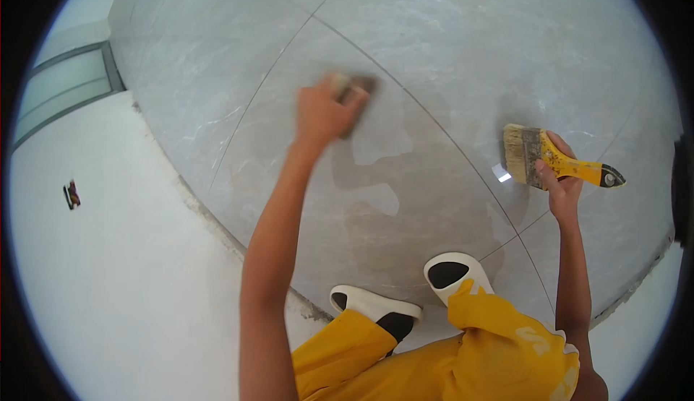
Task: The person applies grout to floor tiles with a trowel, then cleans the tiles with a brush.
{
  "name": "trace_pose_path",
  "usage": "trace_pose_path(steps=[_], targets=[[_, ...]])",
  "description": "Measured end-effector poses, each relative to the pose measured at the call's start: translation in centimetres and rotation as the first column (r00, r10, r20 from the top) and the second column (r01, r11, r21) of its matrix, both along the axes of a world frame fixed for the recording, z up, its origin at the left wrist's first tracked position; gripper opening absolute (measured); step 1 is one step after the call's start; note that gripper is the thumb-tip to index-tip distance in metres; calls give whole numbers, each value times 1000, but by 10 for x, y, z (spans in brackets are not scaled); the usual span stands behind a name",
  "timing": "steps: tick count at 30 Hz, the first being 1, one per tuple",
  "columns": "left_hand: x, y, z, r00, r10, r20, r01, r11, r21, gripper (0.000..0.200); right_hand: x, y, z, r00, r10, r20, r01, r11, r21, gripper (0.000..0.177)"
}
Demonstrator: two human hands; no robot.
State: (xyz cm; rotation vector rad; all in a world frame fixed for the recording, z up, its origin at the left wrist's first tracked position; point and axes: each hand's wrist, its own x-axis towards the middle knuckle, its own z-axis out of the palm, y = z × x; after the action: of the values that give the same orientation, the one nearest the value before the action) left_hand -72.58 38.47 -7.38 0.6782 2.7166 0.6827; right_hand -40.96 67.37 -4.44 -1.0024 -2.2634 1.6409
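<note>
Over the grey tiled floor (434, 54), my left hand (323, 114) is closed round a dark, flat block (361, 101) with a paler upper part; motion blurs both. At the right, my right hand (562, 177) grips a wide paint brush (542, 157) by its yellow handle. Its pale bristles point left, and the handle's black end points right. Between the hands, a darker, wet-looking patch (426, 184) with irregular edges spreads over the tiles.
My feet in white and black slippers (376, 304) stand at the lower middle, below yellow trousers (499, 343). A white wall (130, 256) with a small dark object (71, 194) on it and a framed glass panel (65, 87) are at the left.
</note>
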Motion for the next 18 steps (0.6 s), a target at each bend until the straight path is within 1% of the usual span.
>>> trace_pose_path(steps=[1, 2, 3, 4, 5, 6, 8, 9, 11, 12, 13, 14, 16, 17, 18], targets=[[-8, 7, 2, 978, 182, 106, -184, 983, 6, 34, 0, 1, 2, 1000, 12, 0, -12, 1000, 10, 50], [-4, 10, 3, 971, 179, 158, -202, 968, 147, 39, 5, 0, 2, 1000, 17, 5, -17, 1000, 19, 50], [17, 13, -6, 999, 10, 38, -14, 993, 121, 38, 10, -1, 0, 1000, -4, 16, 4, 1000, -3, 50], [44, 19, -18, 984, -156, -88, 163, 984, 71, 38, 10, 0, -4, 1000, -16, 14, 17, 999, -28, 50], [60, 21, -22, 927, -318, -200, 325, 946, -2, 38, 11, 0, -2, 1000, -25, 16, 26, 998, -57, 50], [59, 21, -19, 890, -368, -270, 377, 926, -18, 35, 10, -2, 0, 1000, -18, -8, 18, 998, -52, 50], [63, 33, -25, 976, -193, -104, 194, 981, 2, 36, 10, 0, -4, 999, -21, -40, 20, 999, -36, 49], [71, 36, -28, 994, -108, -9, 108, 994, -5, 37, 16, 0, -6, 999, -31, -18, 30, 999, -44, 49], [77, 36, -24, 986, 87, 139, -82, 996, -44, 38, 14, 1, -9, 999, -31, -12, 30, 998, -56, 50], [113, 49, -32, 995, -75, -58, 76, 997, 4, 37, 13, -3, -9, 999, -41, -35, 40, 999, -26, 50], [147, 69, -32, 998, -58, -15, 58, 998, 25, 35, 14, -7, -11, 997, -43, -60, 43, 999, 2, 50], [162, 86, -33, 999, -40, 25, 39, 998, 58, 33, 11, -7, -14, 995, -44, -89, 48, 998, 43, 50], [160, 101, -29, 999, -24, 35, 20, 991, 130, 32, 12, -26, -9, 966, 55, -253, -11, 985, 171, 48], [162, 104, -24, 998, -29, 49, 21, 988, 154, 31, 18, -44, -5, 971, 123, -204, -64, 960, 274, 46], [148, 100, -10, 996, 33, 78, -49, 978, 204, 28, 20, -63, -1, 971, 181, -154, -113, 922, 371, 44]])
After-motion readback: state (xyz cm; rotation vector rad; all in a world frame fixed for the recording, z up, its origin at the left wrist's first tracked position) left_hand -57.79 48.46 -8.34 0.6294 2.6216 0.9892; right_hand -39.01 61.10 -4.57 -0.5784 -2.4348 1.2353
